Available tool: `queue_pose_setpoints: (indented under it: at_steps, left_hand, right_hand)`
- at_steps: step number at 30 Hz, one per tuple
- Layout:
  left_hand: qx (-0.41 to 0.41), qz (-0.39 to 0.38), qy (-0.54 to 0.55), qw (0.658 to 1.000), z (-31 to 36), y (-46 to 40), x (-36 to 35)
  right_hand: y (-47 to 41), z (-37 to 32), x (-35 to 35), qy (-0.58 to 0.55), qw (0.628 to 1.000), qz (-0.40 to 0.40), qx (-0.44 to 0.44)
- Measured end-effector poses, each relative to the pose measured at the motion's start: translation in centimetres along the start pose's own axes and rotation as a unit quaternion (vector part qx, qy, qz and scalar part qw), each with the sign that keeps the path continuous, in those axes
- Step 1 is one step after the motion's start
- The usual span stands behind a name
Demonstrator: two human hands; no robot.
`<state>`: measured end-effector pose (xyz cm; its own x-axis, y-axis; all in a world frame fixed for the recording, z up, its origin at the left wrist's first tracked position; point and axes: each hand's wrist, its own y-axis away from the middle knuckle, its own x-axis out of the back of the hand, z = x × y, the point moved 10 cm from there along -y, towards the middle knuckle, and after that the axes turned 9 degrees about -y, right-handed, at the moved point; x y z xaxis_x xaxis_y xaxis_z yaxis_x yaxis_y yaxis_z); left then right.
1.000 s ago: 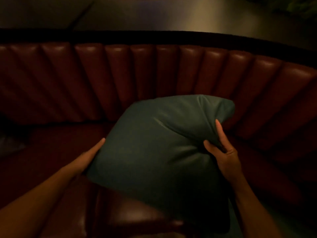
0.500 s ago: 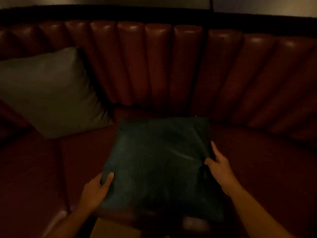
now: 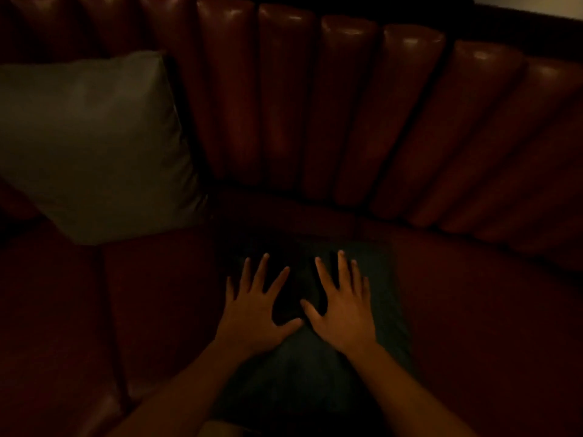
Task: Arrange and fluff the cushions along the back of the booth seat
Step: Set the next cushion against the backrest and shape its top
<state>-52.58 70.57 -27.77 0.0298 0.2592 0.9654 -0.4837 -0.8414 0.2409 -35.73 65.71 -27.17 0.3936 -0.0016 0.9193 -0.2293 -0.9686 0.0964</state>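
Note:
A dark teal cushion [image 3: 315, 373] lies flat on the red leather booth seat [image 3: 473, 310], near its front edge. My left hand [image 3: 255, 313] and my right hand [image 3: 342, 310] press side by side on the cushion's far half, fingers straight and spread. The cushion dips between them. A grey-green cushion [image 3: 91, 146] leans upright against the channelled seat back [image 3: 315, 105] at the left. The light is very dim and the teal cushion's edges are hard to make out.
The seat back curves round from left to right in padded red ribs. A seam [image 3: 110, 310] splits the seat into sections left of the teal cushion. Bare seat stretches to the right of my hands.
The teal cushion went from held up in the air to lying flat on the seat. My hands left its sides and now press on its top. The view tilted down and left.

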Motion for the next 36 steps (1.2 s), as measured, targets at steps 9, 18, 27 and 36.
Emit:
queue_pose_setpoints:
  at_steps: [9,18,27,36]
  left_hand:
    - [0.004,-0.063,0.062,0.996,-0.7,-1.4,-4.3]
    - [0.024,-0.114,0.031,0.993,-0.8,-2.5,-6.8]
    - [0.019,-0.169,0.025,0.985,-1.1,-3.8,-8.4]
    - [-0.012,-0.162,0.038,0.986,-1.2,-2.2,-6.4]
  right_hand:
    - [0.2,3.0,-3.3,0.017,0.997,-0.03,-0.067]
    - [-0.8,3.6,-5.2,0.028,0.998,0.003,-0.06]
    - [-2.1,4.2,-6.5,-0.008,0.999,-0.005,-0.045]
    - [2.0,18.2,-2.9,-0.288,0.807,0.028,-0.515]
